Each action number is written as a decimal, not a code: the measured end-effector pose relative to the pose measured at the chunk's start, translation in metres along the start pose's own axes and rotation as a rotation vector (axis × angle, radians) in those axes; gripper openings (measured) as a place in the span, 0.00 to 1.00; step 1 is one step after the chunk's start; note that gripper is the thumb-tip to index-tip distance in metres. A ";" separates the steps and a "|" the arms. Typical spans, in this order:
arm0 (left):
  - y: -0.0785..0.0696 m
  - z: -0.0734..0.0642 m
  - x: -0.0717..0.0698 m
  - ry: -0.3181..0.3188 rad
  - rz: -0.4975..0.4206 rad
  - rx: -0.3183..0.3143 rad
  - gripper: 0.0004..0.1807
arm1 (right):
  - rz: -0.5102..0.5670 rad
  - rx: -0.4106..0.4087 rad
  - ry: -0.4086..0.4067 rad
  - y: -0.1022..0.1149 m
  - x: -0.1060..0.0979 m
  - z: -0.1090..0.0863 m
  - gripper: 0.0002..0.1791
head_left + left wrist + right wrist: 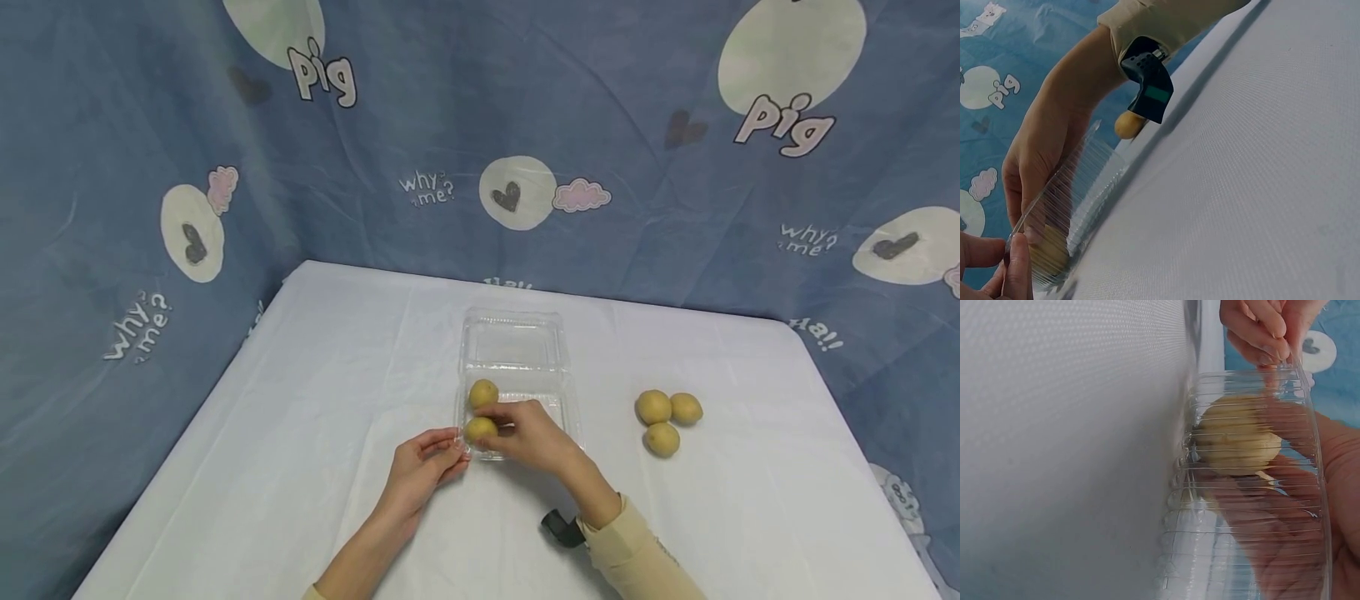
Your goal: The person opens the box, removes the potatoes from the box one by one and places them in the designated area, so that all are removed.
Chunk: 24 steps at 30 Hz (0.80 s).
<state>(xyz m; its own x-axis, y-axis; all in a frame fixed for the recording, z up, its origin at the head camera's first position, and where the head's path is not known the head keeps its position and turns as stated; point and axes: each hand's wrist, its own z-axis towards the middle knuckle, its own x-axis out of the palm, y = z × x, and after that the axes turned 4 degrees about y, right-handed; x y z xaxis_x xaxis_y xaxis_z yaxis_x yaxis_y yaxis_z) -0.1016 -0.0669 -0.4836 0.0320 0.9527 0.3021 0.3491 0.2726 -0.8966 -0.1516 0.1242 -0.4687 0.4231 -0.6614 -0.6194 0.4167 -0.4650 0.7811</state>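
A clear plastic clamshell box point(517, 343) lies opened out, its lid folded back toward the far side. My left hand point(422, 468) pinches the rim at the near left corner between thumb and fingers. Reaching into the box, my right hand point(534, 435) grips a small yellow potato point(480, 430) at the near left. Through the ribbed wall in the right wrist view, that potato point(1238, 440) shows between thumb and fingers, low in the box. Just behind it sits a second potato point(483, 392), also inside.
To the right of the box, three loose potatoes point(654, 407) lie close together on the white tablecloth point(750, 500). A blue printed curtain point(420, 233) hangs behind and beside the table. A dark wrist mount point(562, 529) sticks out from the right sleeve.
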 end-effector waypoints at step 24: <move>-0.001 -0.002 0.000 0.004 -0.010 0.000 0.17 | 0.097 -0.016 -0.006 -0.006 -0.015 -0.013 0.20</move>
<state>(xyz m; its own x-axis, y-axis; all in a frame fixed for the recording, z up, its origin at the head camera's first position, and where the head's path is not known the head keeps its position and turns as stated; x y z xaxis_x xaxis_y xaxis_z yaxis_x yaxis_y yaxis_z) -0.1005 -0.0675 -0.4820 0.0319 0.9494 0.3124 0.3498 0.2822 -0.8933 -0.1500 0.1442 -0.4653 0.4571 -0.7061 -0.5407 0.3873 -0.3893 0.8358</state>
